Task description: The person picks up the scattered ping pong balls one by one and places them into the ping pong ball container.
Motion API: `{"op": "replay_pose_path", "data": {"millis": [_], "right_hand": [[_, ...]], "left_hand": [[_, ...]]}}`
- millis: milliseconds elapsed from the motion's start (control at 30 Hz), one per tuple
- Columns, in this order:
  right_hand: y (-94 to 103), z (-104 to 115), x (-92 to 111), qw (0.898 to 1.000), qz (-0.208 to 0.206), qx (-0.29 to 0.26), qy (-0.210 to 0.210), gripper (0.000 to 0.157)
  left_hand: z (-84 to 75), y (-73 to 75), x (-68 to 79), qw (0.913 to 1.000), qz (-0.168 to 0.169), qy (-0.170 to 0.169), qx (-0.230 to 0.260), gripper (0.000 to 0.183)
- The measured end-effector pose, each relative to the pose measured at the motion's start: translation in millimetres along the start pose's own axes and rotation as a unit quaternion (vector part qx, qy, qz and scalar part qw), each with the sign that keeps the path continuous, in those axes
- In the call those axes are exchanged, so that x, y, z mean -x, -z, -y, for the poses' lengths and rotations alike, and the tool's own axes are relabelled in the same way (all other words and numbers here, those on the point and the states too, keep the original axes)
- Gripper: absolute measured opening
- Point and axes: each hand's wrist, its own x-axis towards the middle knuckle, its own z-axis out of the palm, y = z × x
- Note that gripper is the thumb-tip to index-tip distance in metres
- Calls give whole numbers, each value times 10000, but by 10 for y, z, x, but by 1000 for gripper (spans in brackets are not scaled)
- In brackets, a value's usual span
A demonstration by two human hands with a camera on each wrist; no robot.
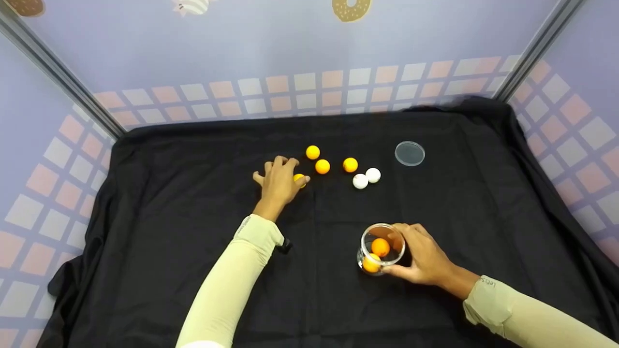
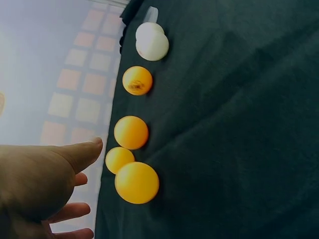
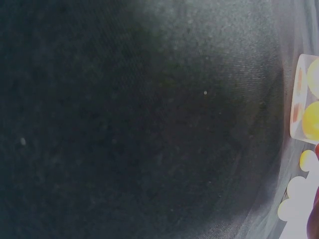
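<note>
1) A clear cylindrical jar [image 1: 366, 231] containing two orange balls [image 1: 380, 247] is in the right hand [image 1: 421, 256], fingers curled round its side
2) The left hand [image 1: 279, 183], fingers spread and empty, is beside a nearby orange ball [image 2: 137, 182]
3) Farther right on black cloth [image 1: 159, 217]: three more orange balls [image 1: 322, 166], two white balls [image 1: 360, 181], a clear round disc [image 1: 410, 153]

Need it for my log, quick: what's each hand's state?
Left hand: open, beside a yellow-orange round ball.
Right hand: holding a clear cylindrical jar, glass or plastic.
</note>
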Motion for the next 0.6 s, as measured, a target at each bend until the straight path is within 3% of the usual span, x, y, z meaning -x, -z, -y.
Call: {"op": "replay_pose_path", "data": {"millis": [600], "right_hand": [[3,-1,-9,10000,-14,-15,11,88]], "left_hand": [[102,-227,-2,9981,447,224,-349,50]]}}
